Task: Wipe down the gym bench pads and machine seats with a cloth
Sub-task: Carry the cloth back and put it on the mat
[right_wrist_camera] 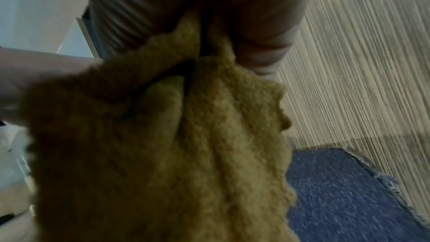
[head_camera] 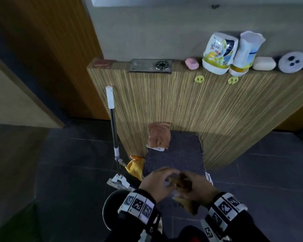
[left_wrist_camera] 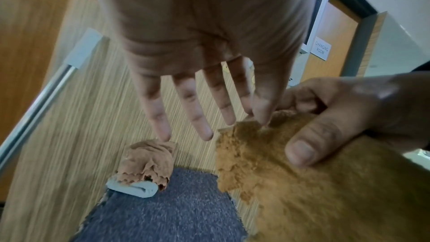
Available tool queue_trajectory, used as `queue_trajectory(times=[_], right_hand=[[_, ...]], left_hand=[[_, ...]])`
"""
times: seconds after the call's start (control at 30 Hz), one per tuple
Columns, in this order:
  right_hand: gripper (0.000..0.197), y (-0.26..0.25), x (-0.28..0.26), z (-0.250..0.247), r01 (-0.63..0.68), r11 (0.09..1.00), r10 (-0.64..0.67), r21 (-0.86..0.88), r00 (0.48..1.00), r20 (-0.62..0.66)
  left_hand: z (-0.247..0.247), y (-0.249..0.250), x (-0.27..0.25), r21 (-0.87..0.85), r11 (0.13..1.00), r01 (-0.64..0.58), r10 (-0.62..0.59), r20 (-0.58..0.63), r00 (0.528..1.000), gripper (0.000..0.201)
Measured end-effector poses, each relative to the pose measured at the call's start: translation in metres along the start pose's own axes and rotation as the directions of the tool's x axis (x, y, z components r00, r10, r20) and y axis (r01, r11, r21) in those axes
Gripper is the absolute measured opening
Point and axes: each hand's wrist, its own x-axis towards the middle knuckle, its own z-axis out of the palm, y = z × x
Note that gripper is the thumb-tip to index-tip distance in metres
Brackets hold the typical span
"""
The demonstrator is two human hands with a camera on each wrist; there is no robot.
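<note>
Both hands meet low over the blue-grey mat (head_camera: 175,154): the right hand (head_camera: 198,187) grips the brown cloth (left_wrist_camera: 302,181), the left hand (head_camera: 157,182) pinches its corner with fingers (left_wrist_camera: 186,102) spread, a "glade" bottle (head_camera: 219,53) on the ledge, a "CHANGING ROOM" sign (left_wrist_camera: 322,48) beyond.

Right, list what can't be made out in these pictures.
- Right hand: its fingers are buried in the brown cloth in the right wrist view.
- Cloth's lower end: cut off by the bottom edge in both wrist views.
- Left hand: whether its thumb pinches the cloth or only touches it; its other fingers are straight.
- Bench pads, machine seats: in no view.
- Spray bottles: small print too small, head view.
</note>
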Motion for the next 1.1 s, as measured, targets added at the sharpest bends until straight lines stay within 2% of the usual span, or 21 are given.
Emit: queue_trajectory(times=[0.13,0.3,0.37,0.47,0.57,0.73,0.9,0.93,1.0,1.07,1.1], right_hand=[[0.056,-0.011,0.011,-0.016,-0.022,1.0,0.023,0.01,0.999,-0.035],[0.065,-0.012,0.02,-0.043,0.018,1.0,-0.018,0.003,0.997,-0.079],[0.069,-0.01,0.022,-0.054,0.024,1.0,-0.024,0.006,0.997,-0.078],[0.071,-0.004,0.024,-0.071,0.002,0.999,0.001,0.044,0.998,-0.062],[0.056,0.005,0.027,-0.087,-0.033,0.999,0.035,0.024,0.998,-0.06],[0.028,0.015,0.029,-0.095,-0.043,0.998,0.047,0.037,0.993,-0.107],[0.022,0.016,0.03,-0.099,0.05,0.998,-0.043,0.034,0.983,-0.179],[0.021,0.015,0.031,-0.101,0.073,0.997,-0.069,0.018,0.981,-0.181],[0.02,0.012,0.031,-0.104,0.109,0.994,-0.109,-0.011,0.981,-0.16],[0.018,0.009,0.032,-0.106,0.146,0.989,-0.147,-0.014,0.98,-0.131],[0.017,0.008,0.032,-0.107,0.165,0.986,-0.165,-0.007,0.979,-0.119]], left_hand=[[-0.009,-0.007,0.026,-0.025,0.999,0.023,-0.022,0.054,0.998,0.017],[-0.018,-0.001,0.053,-0.106,0.994,0.013,-0.007,0.059,0.998,0.022],[-0.018,0.004,0.062,-0.083,0.996,-0.027,0.03,0.029,0.999,0.029],[-0.019,0.009,0.073,-0.05,0.992,-0.117,0.113,-0.093,0.989,0.021],[-0.023,0.01,0.082,-0.046,0.981,-0.187,0.174,-0.207,0.963,0.019],[-0.016,0.014,0.092,-0.028,0.96,-0.28,0.262,-0.274,0.925,0.02],[-0.011,0.011,0.096,-0.112,0.966,-0.235,0.213,-0.181,0.96,0.016],[-0.011,0.012,0.097,-0.125,0.97,-0.208,0.188,-0.151,0.97,0.021],[-0.012,0.015,0.1,-0.106,0.984,-0.141,0.133,-0.079,0.988,0.042],[-0.012,0.016,0.103,0.027,0.995,-0.099,0.099,-0.006,0.995,0.063],[-0.012,0.016,0.105,0.084,0.992,-0.094,0.092,0.019,0.996,0.061]])
